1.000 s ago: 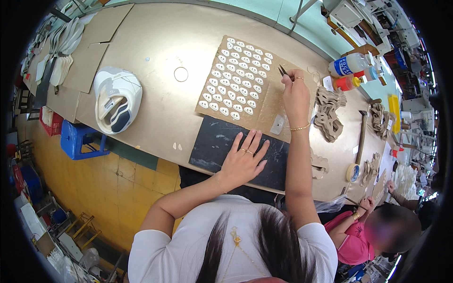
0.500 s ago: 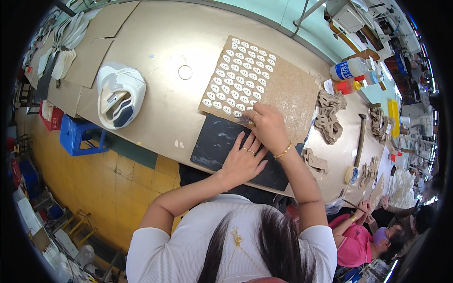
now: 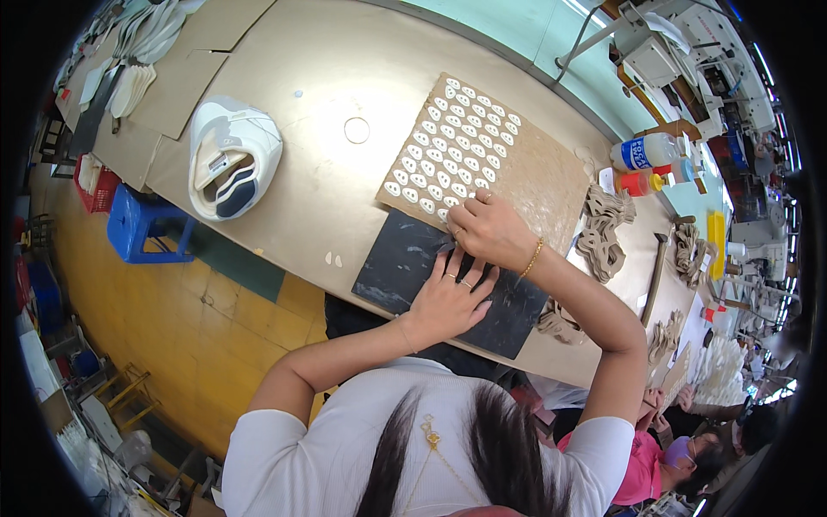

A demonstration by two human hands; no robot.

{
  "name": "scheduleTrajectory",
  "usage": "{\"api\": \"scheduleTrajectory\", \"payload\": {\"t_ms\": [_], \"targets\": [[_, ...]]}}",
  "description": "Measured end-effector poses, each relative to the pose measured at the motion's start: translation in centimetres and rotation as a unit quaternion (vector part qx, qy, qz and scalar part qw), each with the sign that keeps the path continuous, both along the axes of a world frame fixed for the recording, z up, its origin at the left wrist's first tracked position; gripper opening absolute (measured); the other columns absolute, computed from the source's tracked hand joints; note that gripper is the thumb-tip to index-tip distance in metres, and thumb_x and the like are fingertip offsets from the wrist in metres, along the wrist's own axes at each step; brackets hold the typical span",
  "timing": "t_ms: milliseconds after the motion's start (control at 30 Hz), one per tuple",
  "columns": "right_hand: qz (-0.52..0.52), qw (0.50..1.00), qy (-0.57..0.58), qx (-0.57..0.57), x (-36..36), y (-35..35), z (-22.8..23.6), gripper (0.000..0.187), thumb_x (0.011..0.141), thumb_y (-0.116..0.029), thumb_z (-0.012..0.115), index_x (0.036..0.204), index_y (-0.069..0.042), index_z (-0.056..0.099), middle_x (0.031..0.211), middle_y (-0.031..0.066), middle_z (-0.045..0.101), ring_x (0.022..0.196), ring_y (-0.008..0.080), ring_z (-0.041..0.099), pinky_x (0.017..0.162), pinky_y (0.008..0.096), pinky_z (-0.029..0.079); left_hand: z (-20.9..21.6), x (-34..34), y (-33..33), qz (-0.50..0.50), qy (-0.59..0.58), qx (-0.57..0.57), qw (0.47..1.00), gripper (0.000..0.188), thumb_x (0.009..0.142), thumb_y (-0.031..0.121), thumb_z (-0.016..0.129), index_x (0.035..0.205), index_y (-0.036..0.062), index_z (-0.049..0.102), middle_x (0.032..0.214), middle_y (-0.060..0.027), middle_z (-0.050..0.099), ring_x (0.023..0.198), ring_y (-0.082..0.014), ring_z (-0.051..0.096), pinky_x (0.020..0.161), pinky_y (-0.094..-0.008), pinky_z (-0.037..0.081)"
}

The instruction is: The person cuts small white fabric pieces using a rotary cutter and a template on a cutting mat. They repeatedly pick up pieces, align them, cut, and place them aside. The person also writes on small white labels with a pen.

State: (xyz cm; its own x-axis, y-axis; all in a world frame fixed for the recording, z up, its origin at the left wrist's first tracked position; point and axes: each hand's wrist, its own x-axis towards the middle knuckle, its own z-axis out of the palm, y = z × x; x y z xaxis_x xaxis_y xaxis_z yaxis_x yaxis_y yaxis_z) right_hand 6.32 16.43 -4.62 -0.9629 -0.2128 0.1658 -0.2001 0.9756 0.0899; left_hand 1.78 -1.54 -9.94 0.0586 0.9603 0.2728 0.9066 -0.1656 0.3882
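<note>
My left hand (image 3: 441,303) rests on a black mat (image 3: 392,265) at the table edge, its fingers apart and slightly bent. Against its fingertips, my right hand (image 3: 493,231) is closed with the fingers pinched downward. What lies in that pinch is hidden beneath the knuckles. Just beyond both hands, a brown board (image 3: 538,168) overlaps the mat. Rows of small white rounded-triangular pieces (image 3: 448,155) with dark marks cover its left half, and the right half shows whitish smears.
A white shoe (image 3: 228,121) stands to the left. On the right are stacked grey-brown cutouts (image 3: 603,241), a hammer (image 3: 652,277), a red bottle (image 3: 636,183) and a clear bottle (image 3: 659,148). A blue stool (image 3: 142,226) stands beside the table. Another person (image 3: 642,470) works at lower right.
The view has shifted a little. My right hand has turned, its elbow swinging outward, and the slim dark item at its fingertips is now hidden. My left fingers have bent closer to it.
</note>
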Motion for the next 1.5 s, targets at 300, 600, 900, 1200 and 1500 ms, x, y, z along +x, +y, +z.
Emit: {"api": "scheduleTrajectory", "payload": {"t_ms": [300, 600, 900, 1200, 1500], "targets": [[0.042, 0.998, 0.024, -0.030, 0.4, 0.4, -0.5, 0.011, 0.073, -0.014, 0.064, 0.079, -0.004, 0.067, 0.079, 0.0033, 0.053, 0.074, 0.0173, 0.059, 0.078, 0.0326, 0.047, 0.7, -0.1, -0.1, -0.005, -0.009, -0.011, 1.000, 0.057, 0.087, 0.042, 0.067, 0.136, 0.0135, 0.059, 0.139, -0.0216, 0.046, 0.124, -0.0477, 0.043, 0.105, -0.0608, 0.036], [-0.083, 0.984, 0.021, -0.159, 0.0, 3.7, 3.5, 0.017, 0.075, -0.011, 0.068, 0.091, -0.004, 0.068, 0.080, 0.0050, 0.055, 0.072, 0.0215, 0.059, 0.074, 0.0331, 0.047, 0.5, -0.2, 0.3, -0.005, -0.014, 0.014, 1.000, 0.058, 0.083, 0.043, 0.070, 0.132, 0.0116, 0.061, 0.145, -0.0237, 0.045, 0.136, -0.0532, 0.036, 0.103, -0.0603, 0.039], [-0.019, 0.996, 0.067, -0.060, 3.6, 1.1, 0.4, 0.031, 0.074, -0.008, 0.067, 0.103, 0.004, 0.068, 0.074, 0.0013, 0.048, 0.065, 0.0163, 0.054, 0.069, 0.0318, 0.046, 0.6, -0.2, 0.2, 0.000, -0.009, 0.009, 1.000, 0.054, 0.086, 0.043, 0.069, 0.130, 0.0123, 0.062, 0.135, -0.0215, 0.052, 0.134, -0.0511, 0.040, 0.106, -0.0598, 0.037], [0.009, 0.999, 0.030, -0.021, 3.8, 1.4, -0.2, 0.031, 0.074, -0.015, 0.064, 0.100, 0.001, 0.068, 0.092, 0.0034, 0.057, 0.078, 0.0170, 0.058, 0.076, 0.0317, 0.045, 0.8, -0.2, 0.3, 0.001, -0.008, 0.008, 1.000, 0.053, 0.087, 0.043, 0.068, 0.130, 0.0121, 0.063, 0.132, -0.0204, 0.054, 0.134, -0.0488, 0.041, 0.108, -0.0598, 0.034], [-0.030, 0.995, -0.039, -0.087, 3.4, 1.1, 0.4, 0.023, 0.075, -0.019, 0.068, 0.094, -0.005, 0.069, 0.088, 0.0025, 0.058, 0.083, 0.0174, 0.060, 0.080, 0.0310, 0.045, 0.6, -0.1, 0.3, 0.004, -0.021, 0.000, 1.000, 0.054, 0.086, 0.043, 0.069, 0.131, 0.0127, 0.062, 0.137, -0.0209, 0.051, 0.134, -0.0488, 0.040, 0.108, -0.0594, 0.035]]}}
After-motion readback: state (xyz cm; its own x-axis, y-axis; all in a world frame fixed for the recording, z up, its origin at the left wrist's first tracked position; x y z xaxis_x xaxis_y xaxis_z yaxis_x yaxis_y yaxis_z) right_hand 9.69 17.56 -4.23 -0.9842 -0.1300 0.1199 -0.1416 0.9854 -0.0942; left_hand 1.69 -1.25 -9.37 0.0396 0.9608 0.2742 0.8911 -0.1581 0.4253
